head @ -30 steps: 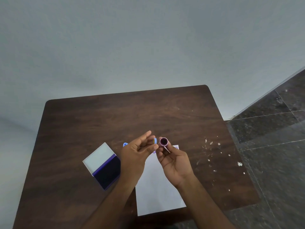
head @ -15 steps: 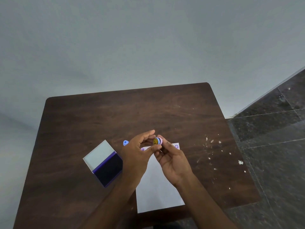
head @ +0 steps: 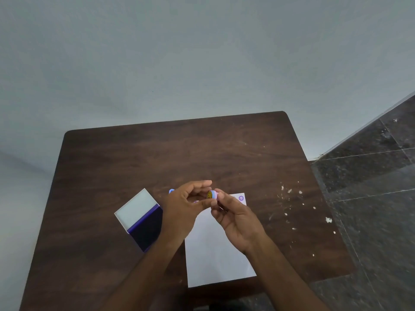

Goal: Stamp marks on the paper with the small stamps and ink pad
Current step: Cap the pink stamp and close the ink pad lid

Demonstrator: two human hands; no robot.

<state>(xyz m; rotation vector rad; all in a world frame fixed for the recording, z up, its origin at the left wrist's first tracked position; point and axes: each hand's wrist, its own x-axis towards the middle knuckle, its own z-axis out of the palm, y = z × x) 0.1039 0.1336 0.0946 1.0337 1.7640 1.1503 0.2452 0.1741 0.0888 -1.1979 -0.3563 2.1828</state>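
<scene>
A small round stamp with a yellow smiley top and lilac body is held above the far end of the white paper. My right hand pinches it from the right, and my left hand touches it from the left with thumb and fingertips. The open ink pad, dark blue with its pale lid folded back, lies left of the paper. A purple stamped mark shows at the paper's far right corner. A small blue stamp piece peeks out behind my left hand.
The dark wooden table stands against a pale wall. White flecks are scattered on its right side. Dark stone floor tiles lie beyond the table's right edge.
The stamp has been turned from its dark inked face toward me to its yellow smiley top. My hands came together on it and stay close.
</scene>
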